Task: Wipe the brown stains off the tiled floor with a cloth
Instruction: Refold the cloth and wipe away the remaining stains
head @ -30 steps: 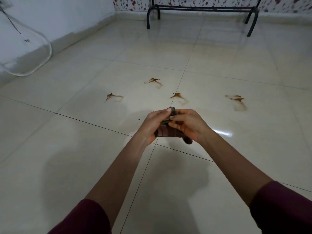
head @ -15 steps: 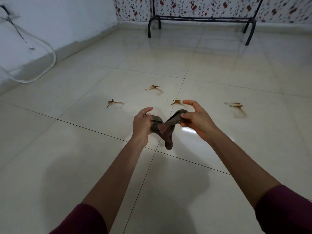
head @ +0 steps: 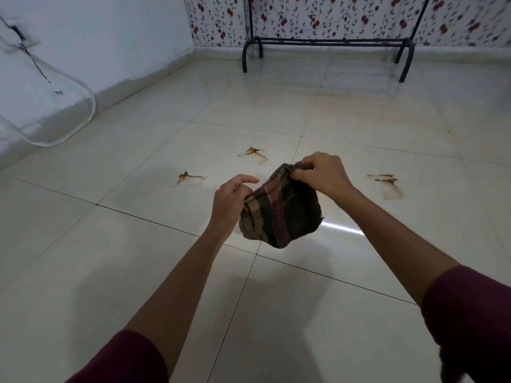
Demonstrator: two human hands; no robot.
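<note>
Brown-and-maroon checked cloth (head: 279,208), held in the air above the cream tiled floor (head: 138,244). Half a second ago it hung as a narrow twist between the hands; now it is spread into a wide panel. Left hand (head: 229,200) pinches its lower left edge; right hand (head: 322,174), risen higher, grips the bunched top corner. Three brown stains in view: left stain (head: 190,178), middle stain (head: 253,153), right stain (head: 387,183); a fourth, seen earlier, is hidden behind the cloth. Black metal rack (head: 329,42) by the floral wall.
</note>
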